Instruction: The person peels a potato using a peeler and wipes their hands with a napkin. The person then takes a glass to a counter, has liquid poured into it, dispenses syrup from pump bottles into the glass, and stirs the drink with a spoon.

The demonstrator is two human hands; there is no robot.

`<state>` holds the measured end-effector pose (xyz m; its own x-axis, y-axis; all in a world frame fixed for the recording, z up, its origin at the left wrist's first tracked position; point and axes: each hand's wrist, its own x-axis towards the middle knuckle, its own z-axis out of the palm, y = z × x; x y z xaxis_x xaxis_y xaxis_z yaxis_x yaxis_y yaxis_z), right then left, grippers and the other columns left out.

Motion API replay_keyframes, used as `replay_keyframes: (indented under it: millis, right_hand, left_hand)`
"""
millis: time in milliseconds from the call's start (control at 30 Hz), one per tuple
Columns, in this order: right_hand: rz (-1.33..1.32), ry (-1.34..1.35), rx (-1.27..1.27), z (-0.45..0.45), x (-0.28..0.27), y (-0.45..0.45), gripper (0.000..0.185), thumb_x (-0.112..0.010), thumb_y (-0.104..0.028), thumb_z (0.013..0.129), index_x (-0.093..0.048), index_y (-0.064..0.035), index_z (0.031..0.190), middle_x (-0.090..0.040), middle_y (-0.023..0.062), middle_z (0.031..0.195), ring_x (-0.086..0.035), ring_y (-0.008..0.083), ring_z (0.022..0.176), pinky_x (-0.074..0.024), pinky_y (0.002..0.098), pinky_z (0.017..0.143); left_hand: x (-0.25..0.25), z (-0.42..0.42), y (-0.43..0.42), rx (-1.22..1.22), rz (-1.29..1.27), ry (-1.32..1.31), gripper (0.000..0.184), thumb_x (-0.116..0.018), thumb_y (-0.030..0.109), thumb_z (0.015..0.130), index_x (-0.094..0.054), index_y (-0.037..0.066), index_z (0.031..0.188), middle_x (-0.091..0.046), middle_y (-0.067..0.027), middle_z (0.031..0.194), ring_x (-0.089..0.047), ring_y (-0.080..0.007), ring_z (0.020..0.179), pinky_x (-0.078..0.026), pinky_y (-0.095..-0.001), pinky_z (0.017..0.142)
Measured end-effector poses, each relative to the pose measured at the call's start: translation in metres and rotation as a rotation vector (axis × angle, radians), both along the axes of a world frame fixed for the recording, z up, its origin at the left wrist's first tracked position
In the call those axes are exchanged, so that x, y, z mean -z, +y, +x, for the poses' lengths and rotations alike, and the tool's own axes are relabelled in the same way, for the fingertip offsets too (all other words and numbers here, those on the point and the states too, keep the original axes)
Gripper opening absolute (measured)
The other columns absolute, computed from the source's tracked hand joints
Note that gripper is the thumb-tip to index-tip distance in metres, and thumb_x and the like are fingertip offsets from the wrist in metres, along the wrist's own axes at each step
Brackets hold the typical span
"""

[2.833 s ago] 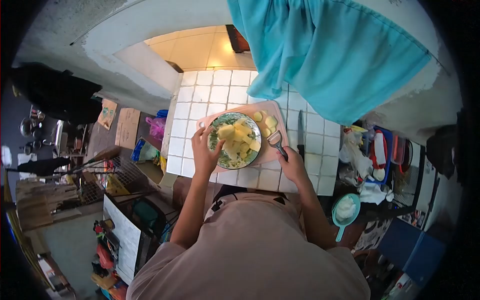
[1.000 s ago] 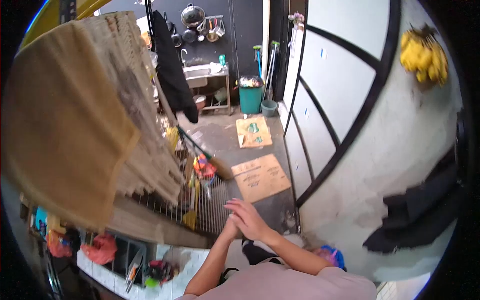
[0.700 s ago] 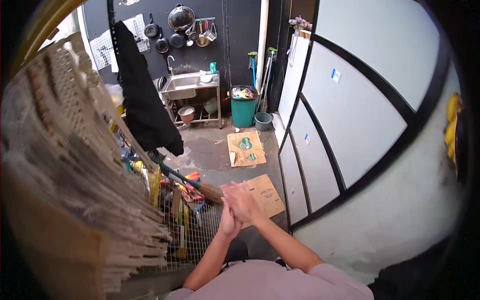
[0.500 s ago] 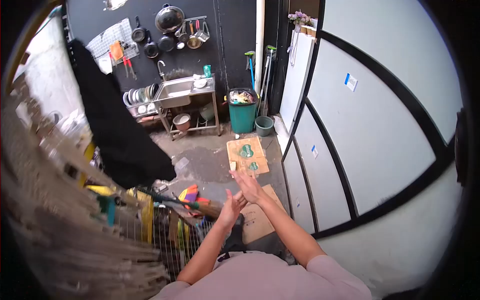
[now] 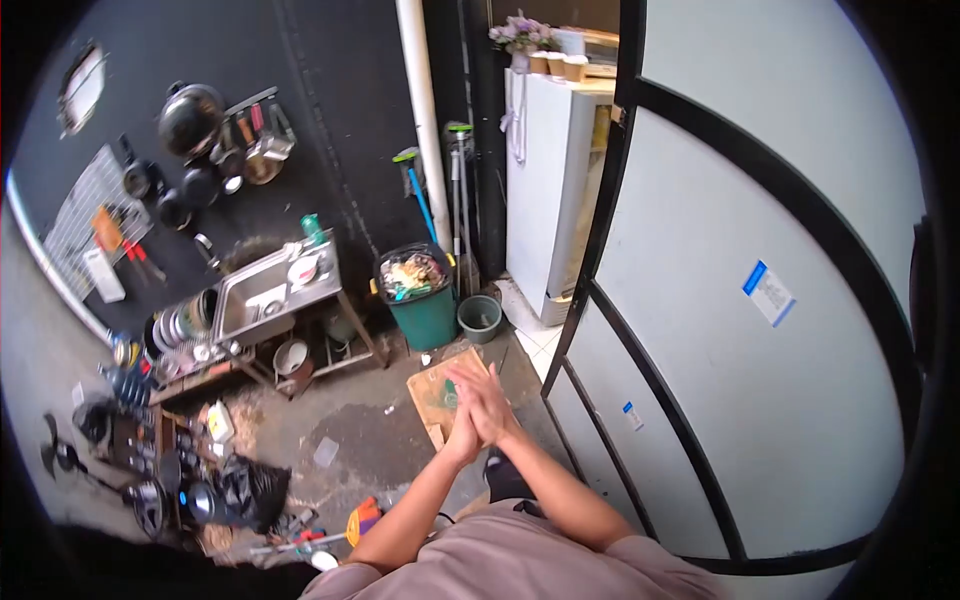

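Right hand [image 5: 484, 402], fingers extended, against left hand [image 5: 463, 436], its opening unclear | cardboard [image 5: 428, 397] partly hidden | bin [image 5: 424, 320], bucket [image 5: 480, 320] beyond

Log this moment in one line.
left hand: touching right hand | held: nothing visible | floor: cardboard beyond hands | ahead: green bin beside bucket

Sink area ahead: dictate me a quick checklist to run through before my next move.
1. No tool in the left hand or right hand: ok, none shows; they are pressed together.
2. Nothing small between the palms: cannot tell, they are hidden.
3. Floor ahead free of loose items: not ok, cardboard lies there.
4. Sink within arm's reach: not ok, it looks too far across the floor.
5. Faucet turned off: cannot tell, too small.
6. Room in the green bin: not ok, looks filled to the rim.
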<state>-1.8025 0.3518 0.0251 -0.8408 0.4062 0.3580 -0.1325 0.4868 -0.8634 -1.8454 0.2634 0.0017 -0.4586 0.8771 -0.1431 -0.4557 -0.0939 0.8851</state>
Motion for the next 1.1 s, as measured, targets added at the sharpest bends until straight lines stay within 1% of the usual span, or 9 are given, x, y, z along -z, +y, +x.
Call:
replay_keyframes:
  millis: [100,200,267,300,400,533,667,833,1100]
  right_hand:
    - [0.041,-0.086,0.149,-0.073,0.012,0.110,0.062,-0.023,-0.049,0.112,-0.058,-0.0131,0.149,-0.049,0.0139,0.160,-0.030,0.0353,0.156,-0.0015,0.0555,0.129]
    - [-0.432,-0.050,0.173,-0.144,0.048,0.238,0.065,-0.033,-0.055,0.111,-0.057,-0.0075,0.147,-0.054,0.0197,0.155,-0.046,0.0330,0.148,-0.0277,0.0462,0.125]
    - [-0.238,-0.214,0.380,-0.180,0.083,0.311,0.056,-0.052,-0.045,0.108,-0.058,-0.0015,0.143,-0.059,0.0225,0.147,-0.054,0.0314,0.141,-0.0420,0.0415,0.116]
    - [-0.212,-0.007,0.459,-0.196,0.094,0.331,0.039,-0.063,-0.027,0.105,-0.063,0.0015,0.131,-0.072,0.0192,0.124,-0.069,0.0272,0.117,-0.0537,0.0394,0.100]
    - [-0.752,0.079,0.242,-0.218,0.075,0.379,0.025,-0.064,-0.019,0.105,-0.065,0.0005,0.120,-0.074,0.0129,0.098,-0.072,0.0198,0.089,-0.0571,0.0326,0.081]
    - [-0.638,-0.119,0.223,-0.242,0.065,0.437,0.020,-0.070,-0.021,0.102,-0.067,-0.0022,0.095,-0.069,0.0036,0.073,-0.063,0.0120,0.061,-0.0502,0.0279,0.060]
    - [-0.618,-0.234,0.515,-0.249,0.094,0.514,0.043,-0.065,-0.040,0.105,-0.070,-0.0011,0.087,-0.062,0.0033,0.061,-0.056,0.0117,0.050,-0.0464,0.0282,0.052]
    - [-0.846,-0.048,0.767,-0.250,0.135,0.591,0.040,-0.055,-0.037,0.110,-0.072,-0.0010,0.109,-0.066,0.0042,0.069,-0.060,0.0119,0.058,-0.0486,0.0275,0.057]
    - [-0.932,0.173,1.097,-0.203,0.134,0.675,0.029,-0.060,-0.031,0.108,-0.071,-0.0049,0.115,-0.069,0.0021,0.083,-0.064,0.0108,0.072,-0.0509,0.0255,0.068]
  left_hand:
    - [0.005,-0.072,0.068,0.186,0.075,0.117,0.109,-0.016,0.084,0.097,-0.011,0.001,0.167,-0.019,-0.0131,0.174,-0.022,-0.0283,0.159,-0.014,-0.0461,0.130]
    - [-0.025,-0.165,0.131,0.409,0.227,0.279,0.112,-0.015,0.086,0.096,-0.027,-0.001,0.164,-0.029,-0.0159,0.170,-0.026,-0.0298,0.158,-0.013,-0.0463,0.130]
    - [-0.072,-0.208,0.168,0.381,0.314,0.171,0.101,-0.027,0.080,0.101,-0.041,-0.003,0.157,-0.039,-0.0183,0.165,-0.038,-0.0314,0.153,-0.022,-0.0469,0.128]
    - [-0.083,-0.233,0.187,0.259,0.280,0.240,0.089,-0.036,0.070,0.104,-0.044,-0.002,0.155,-0.042,-0.0181,0.163,-0.044,-0.0304,0.148,-0.030,-0.0460,0.124]
    - [-0.061,-0.305,0.257,-0.084,0.152,0.317,0.034,-0.065,0.019,0.105,-0.064,0.000,0.133,-0.070,-0.0117,0.124,-0.068,-0.0175,0.111,-0.052,-0.0327,0.100]
    - [-0.019,-0.378,0.355,-0.124,0.004,0.316,0.017,-0.071,0.015,0.101,-0.072,0.002,0.089,-0.068,-0.0015,0.079,-0.059,-0.0088,0.072,-0.046,-0.0248,0.070]
    - [0.020,-0.417,0.479,0.148,-0.093,0.286,0.031,-0.068,0.022,0.104,-0.067,0.004,0.078,-0.063,-0.0014,0.070,-0.055,-0.0087,0.067,-0.042,-0.0251,0.066]
    - [0.002,-0.417,0.636,0.781,-0.026,0.443,0.023,-0.061,0.012,0.106,-0.074,-0.001,0.120,-0.075,-0.0077,0.101,-0.069,-0.0143,0.096,-0.054,-0.0303,0.091]
    - [-0.011,-0.354,0.777,1.142,0.030,0.465,0.015,-0.074,0.009,0.097,-0.076,0.000,0.108,-0.078,-0.0061,0.100,-0.071,-0.0125,0.096,-0.054,-0.0271,0.090]
